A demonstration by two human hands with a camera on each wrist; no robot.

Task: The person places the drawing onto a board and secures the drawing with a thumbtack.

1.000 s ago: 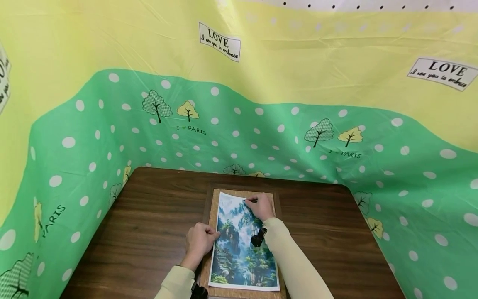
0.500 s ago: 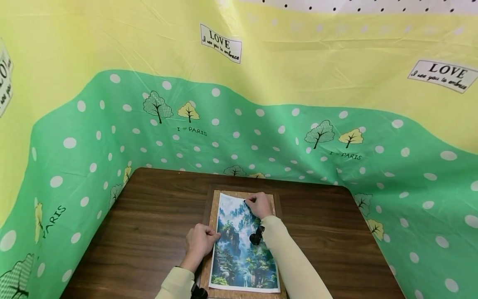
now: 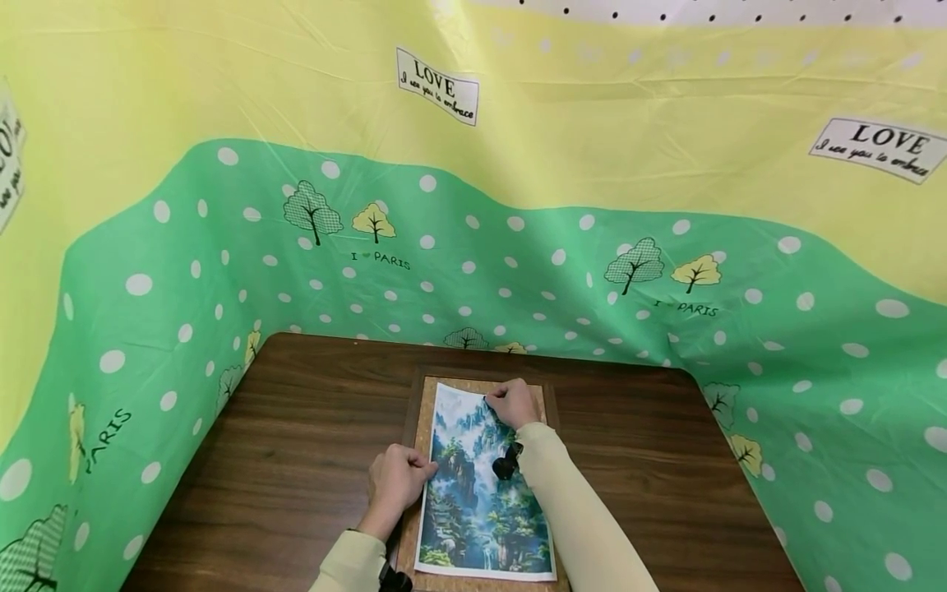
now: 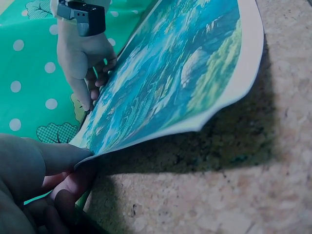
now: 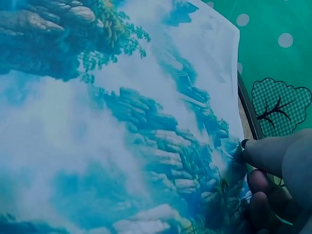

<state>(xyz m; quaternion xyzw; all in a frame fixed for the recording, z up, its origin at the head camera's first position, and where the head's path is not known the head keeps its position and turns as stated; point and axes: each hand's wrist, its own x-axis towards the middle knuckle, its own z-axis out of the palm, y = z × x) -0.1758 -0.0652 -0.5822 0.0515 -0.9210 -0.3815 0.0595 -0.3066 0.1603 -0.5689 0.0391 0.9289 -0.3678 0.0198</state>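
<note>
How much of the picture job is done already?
Done: the picture is over the cork board. Happening now: the left hand pinches its left edge and the right hand pinches at its top edge. Probably remaining: flattening it, because the left edge rises off the cork.

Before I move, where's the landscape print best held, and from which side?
I'd likely pinch the left edge of the landscape print, coming from the left, above and below, as the left hand does: the left wrist view shows that thin edge raised off the cork board, leaving room underneath.
</note>
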